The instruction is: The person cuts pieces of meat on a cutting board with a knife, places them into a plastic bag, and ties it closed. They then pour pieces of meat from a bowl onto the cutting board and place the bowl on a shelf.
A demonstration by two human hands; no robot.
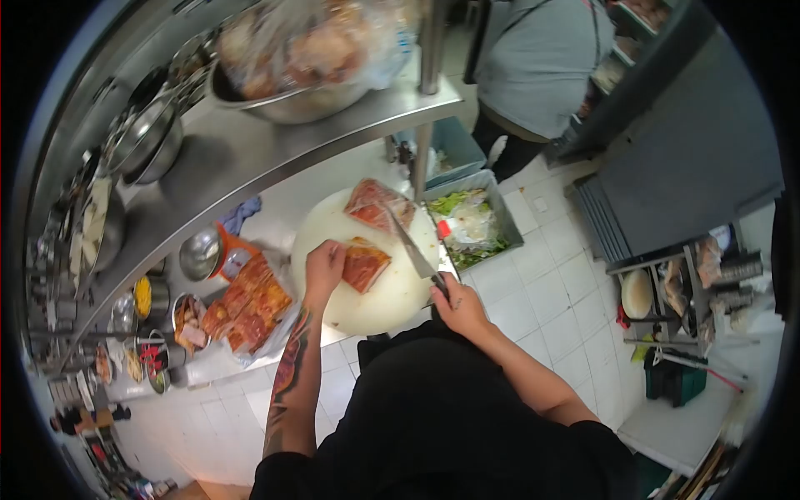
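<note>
Head cam: R hand wraps knife handle, fingers closed, blade to 11 o'clock, prob. for control. L hand, fingers curled, pinch can't tell, at 9 o'clock of meat mid-board, prob. steadying.

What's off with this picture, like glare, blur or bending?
Head view: strong wide-angle bending, the steel shelf curving, with black corners; bright glints on the plastic bag; small pots and tools at the left edge squeezed and soft; the floor pale, turning orange at lower left; the knife readable, without fine detail.
</note>
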